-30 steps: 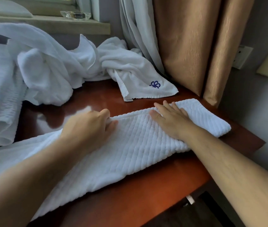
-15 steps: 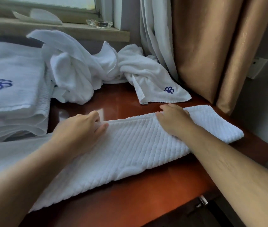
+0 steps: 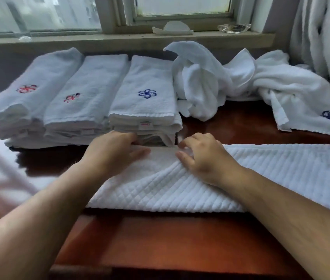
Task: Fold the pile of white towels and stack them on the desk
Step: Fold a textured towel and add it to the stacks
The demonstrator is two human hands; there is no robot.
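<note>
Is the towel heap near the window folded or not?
Not folded: the heap lies crumpled and twisted, beside three neat stacks.

Window (image 3: 182,6) (daylit), grey sill (image 3: 99,40), white curtain (image 3: 321,27)

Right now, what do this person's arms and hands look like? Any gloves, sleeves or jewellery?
No gloves: the left hand and right hand are bare, and no rings show. The left forearm and right forearm are bare right to the picture's edge; no sleeve, watch or bracelet is in view.
</note>
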